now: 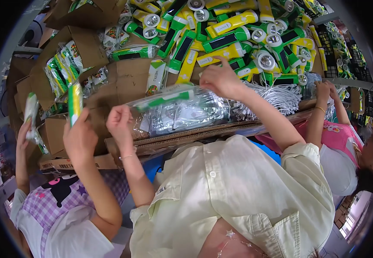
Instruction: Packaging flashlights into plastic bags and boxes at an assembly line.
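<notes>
In front of me a clear plastic bag with a green and white flashlight inside is stretched sideways, blurred by motion. My left hand is closed at the bag's left end. The fingers of my right hand pinch its other end. Below it lies a stack of clear plastic bags, with a heap of white cables to the right. A white printed packet lies just beyond the bag. Green and yellow flashlights are piled past my right hand.
Cardboard covers the work surface, and a cardboard edge runs along its front. At left, a co-worker's hands hold bagged flashlights beside an open carton of packed ones. Another co-worker's hands are at the right. Black crates stand beyond.
</notes>
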### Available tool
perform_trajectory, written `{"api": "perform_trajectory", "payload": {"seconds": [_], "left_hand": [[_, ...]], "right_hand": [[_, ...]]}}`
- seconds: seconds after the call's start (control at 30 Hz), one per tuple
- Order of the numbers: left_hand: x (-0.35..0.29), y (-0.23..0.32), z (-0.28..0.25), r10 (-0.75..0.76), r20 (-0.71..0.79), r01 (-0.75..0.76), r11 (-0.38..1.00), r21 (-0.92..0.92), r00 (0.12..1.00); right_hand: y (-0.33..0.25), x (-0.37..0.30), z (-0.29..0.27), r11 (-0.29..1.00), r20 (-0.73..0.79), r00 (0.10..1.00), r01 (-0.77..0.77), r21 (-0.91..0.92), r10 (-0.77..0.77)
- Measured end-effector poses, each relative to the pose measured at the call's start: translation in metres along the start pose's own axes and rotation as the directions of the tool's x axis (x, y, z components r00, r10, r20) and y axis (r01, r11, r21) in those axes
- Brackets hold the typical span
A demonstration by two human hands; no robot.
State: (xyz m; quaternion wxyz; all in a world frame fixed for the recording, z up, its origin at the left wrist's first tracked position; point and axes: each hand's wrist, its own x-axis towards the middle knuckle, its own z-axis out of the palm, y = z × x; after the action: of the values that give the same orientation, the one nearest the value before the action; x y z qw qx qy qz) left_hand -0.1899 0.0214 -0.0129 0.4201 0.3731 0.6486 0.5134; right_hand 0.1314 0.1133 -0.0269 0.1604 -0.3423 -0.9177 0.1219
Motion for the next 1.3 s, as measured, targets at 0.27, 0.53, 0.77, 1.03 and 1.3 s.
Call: {"api": "perform_trajectory", "payload": {"seconds": [0.27,0.53,0.77,1.03,1.3], "left_hand": [[0.075,0.004,-0.072,0.089,-0.471,-0.184,0.970,-0.159,0.877],[0.116,0.014,-0.097,0.192,-0.741,-0.266,0.964,0.019,0.644],[0.017,0.007,0.057,0.167,0.326,-0.307,0.840,0.447,0.931],[0.003,-0.056,0.090,-0.141,0.577,-0.470,0.443,0.763,0.804],[0.016,-0.056,0.069,0.122,0.647,-0.610,0.498,0.616,0.753]], "right_hand": [[-0.040,0.023,0.022,0.857,-0.010,0.911,-0.385,0.343,0.413],[-0.058,-0.015,0.058,0.987,0.263,0.951,0.147,0.069,-0.160],[-0.034,-0.008,0.083,0.995,0.139,0.986,-0.099,0.013,0.096],[-0.039,0.000,0.102,0.960,0.138,0.952,-0.279,0.031,0.272],[-0.041,0.001,0.098,0.995,0.025,0.998,-0.052,-0.083,0.055]]}}
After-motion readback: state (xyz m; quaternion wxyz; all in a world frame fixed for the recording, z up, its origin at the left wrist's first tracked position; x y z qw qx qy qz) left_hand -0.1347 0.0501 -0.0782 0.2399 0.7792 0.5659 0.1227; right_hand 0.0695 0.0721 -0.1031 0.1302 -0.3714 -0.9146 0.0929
